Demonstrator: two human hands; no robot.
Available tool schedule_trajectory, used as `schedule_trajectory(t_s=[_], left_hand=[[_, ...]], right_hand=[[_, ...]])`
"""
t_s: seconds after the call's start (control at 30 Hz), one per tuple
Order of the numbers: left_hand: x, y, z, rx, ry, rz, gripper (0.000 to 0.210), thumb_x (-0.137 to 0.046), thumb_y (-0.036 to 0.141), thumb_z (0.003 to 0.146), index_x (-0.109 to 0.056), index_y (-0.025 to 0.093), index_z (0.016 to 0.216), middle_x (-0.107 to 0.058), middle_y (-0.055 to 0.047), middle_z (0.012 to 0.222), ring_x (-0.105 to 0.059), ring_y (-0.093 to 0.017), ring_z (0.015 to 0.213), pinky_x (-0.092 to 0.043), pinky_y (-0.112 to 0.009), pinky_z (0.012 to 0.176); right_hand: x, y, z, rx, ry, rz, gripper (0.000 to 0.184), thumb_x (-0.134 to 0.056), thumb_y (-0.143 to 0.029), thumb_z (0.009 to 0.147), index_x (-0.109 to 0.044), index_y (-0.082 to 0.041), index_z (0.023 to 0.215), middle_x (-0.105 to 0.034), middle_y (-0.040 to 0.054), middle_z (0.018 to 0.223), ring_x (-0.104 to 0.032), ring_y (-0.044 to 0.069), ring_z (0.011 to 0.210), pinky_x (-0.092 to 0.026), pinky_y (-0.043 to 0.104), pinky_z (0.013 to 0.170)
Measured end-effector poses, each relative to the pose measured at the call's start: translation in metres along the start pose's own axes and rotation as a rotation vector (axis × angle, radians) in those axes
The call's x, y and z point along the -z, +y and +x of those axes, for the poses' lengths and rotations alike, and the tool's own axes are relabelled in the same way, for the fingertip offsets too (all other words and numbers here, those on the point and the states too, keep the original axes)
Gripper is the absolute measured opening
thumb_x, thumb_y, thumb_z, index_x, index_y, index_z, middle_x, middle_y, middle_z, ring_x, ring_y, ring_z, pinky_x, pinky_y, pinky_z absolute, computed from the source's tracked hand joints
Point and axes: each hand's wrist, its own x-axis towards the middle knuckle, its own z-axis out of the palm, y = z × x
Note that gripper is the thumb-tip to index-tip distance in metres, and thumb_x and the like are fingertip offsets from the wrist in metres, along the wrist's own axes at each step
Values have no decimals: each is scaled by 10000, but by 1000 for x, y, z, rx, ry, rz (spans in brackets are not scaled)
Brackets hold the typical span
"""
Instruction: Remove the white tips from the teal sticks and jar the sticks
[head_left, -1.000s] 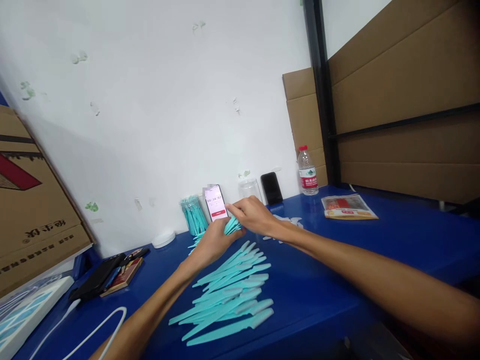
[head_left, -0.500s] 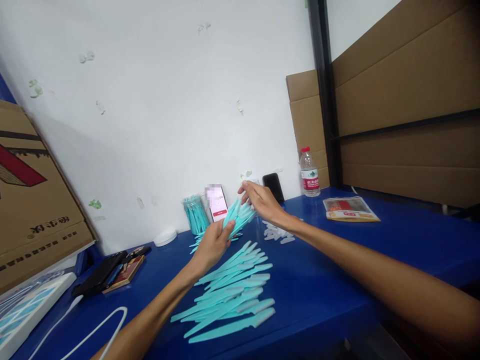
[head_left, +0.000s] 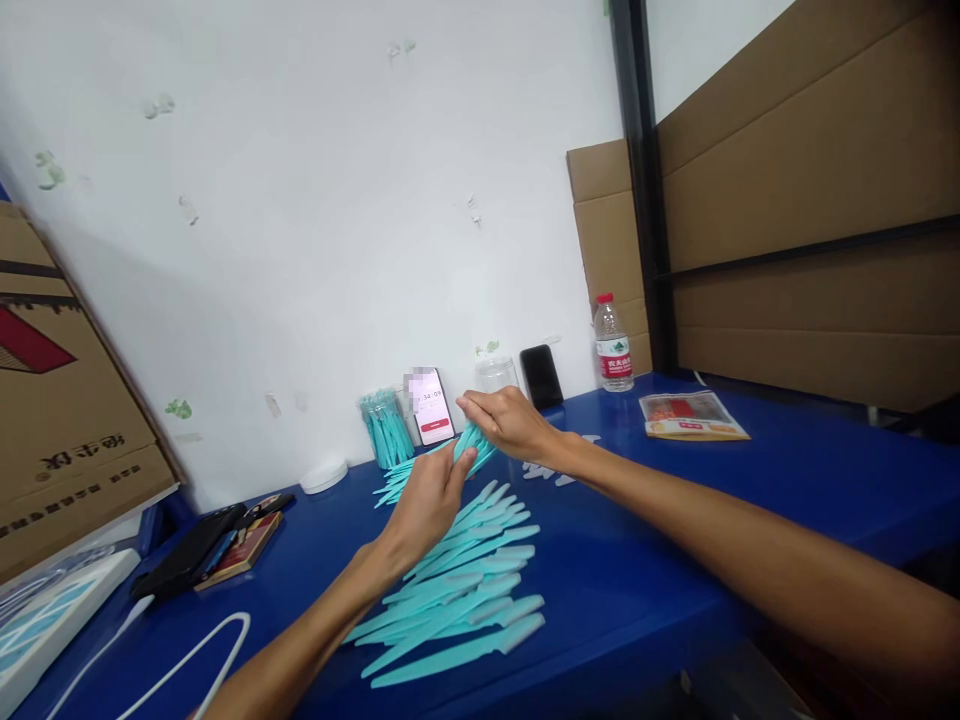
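In the head view my left hand [head_left: 431,490] is closed around a bunch of turquoise eyebrow razors [head_left: 471,440], tilted up toward the wall. My right hand [head_left: 506,422] grips the upper end of the same bunch, its fingers covering the tips. Below them, more turquoise eyebrow razors [head_left: 450,600] lie in an overlapping row, their pale blade ends to the right. Another small heap of razors [head_left: 394,482] lies behind my left hand. Small whitish translucent pieces [head_left: 559,475], perhaps blade covers, are partly hidden behind my right wrist.
Along the wall stand a jar full of razors [head_left: 386,430], a lit phone [head_left: 433,408], a clear jar [head_left: 496,373], a dark phone [head_left: 541,377] and a water bottle [head_left: 614,350]. A white lid [head_left: 324,476], black pouch [head_left: 187,550], snack packet [head_left: 694,415] and white cable [head_left: 244,640] lie around.
My right hand has come down and left, its fingers now closed over the top of the razor bunch. The clear jar behind it shows more. The view has shifted slightly.
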Motion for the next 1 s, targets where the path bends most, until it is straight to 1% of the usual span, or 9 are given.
schedule_trajectory(t_s=[0.07, 0.13, 0.27, 0.4, 0.53, 0.8, 0.87, 0.93, 1.0], left_hand=[[0, 1, -1, -13, 2, 38, 370, -305, 415, 972, -371, 201, 678, -379, 53, 551, -310, -108, 515, -226, -269, 542], [0, 2, -1, -14, 10, 65, 375, -310, 425, 972, -374, 201, 678, -377, 54, 555, -305, -108, 513, -216, -270, 539], [6, 5, 3, -8, 22, 57, 400, -301, 450, 972, -362, 201, 664, -364, 54, 555, -304, -105, 511, -215, -263, 527], [16, 8, 6, -38, 22, 51, 404, -297, 453, 968, -371, 195, 666, -418, 38, 582, -356, -110, 536, -249, -254, 538], [23, 10, 9, -29, 23, 78, 424, -284, 461, 961, -384, 193, 649, -447, 22, 575, -388, -120, 539, -264, -258, 542], [26, 16, 14, -31, 17, 66, 425, -283, 452, 952, -397, 196, 633, -398, 20, 560, -341, -118, 526, -257, -267, 531], [30, 10, 11, -28, 12, 49, 425, -297, 467, 943, -389, 198, 627, -384, 22, 558, -337, -118, 523, -266, -265, 528], [35, -2, 5, 18, 29, 1, 430, -332, 503, 924, -353, 205, 615, -363, 28, 557, -338, -116, 520, -289, -257, 524], [41, -18, 1, 120, 80, -90, 448, -391, 552, 887, -309, 213, 605, -304, 45, 542, -317, -106, 500, -315, -246, 509]], right_hand=[[0, 2, 0, 20, -17, -16, 460, -334, -361, 994, -511, -170, 614, -380, -35, 521, -292, 87, 488, -218, 265, 531], [0, 4, 0, 23, -1, -34, 480, -341, -356, 989, -479, -169, 569, -361, -36, 508, -274, 85, 482, -212, 273, 527], [2, 4, 6, 23, 49, -21, 490, -333, -348, 987, -426, -174, 539, -348, -38, 498, -275, 80, 470, -217, 273, 513], [7, -1, 14, 49, 82, 22, 494, -332, -367, 984, -396, -179, 532, -355, -35, 502, -294, 79, 476, -231, 270, 509], [14, -3, 18, -2, 80, 15, 527, -320, -416, 981, -394, -184, 513, -352, -27, 507, -284, 91, 502, -243, 274, 519], [12, -10, 22, -3, 111, 48, 520, -343, -411, 974, -330, -186, 506, -302, -32, 505, -274, 87, 502, -227, 274, 518], [21, -3, 23, -22, 131, 40, 523, -336, -435, 974, -300, -190, 514, -302, -30, 506, -283, 87, 504, -229, 273, 514], [42, 12, 21, -107, 201, -1, 534, -297, -488, 973, -271, -201, 523, -311, -22, 508, -292, 89, 501, -228, 274, 500], [67, 35, 18, -252, 384, -58, 556, -223, -553, 964, -228, -226, 514, -275, -23, 473, -242, 91, 454, -195, 287, 461]])
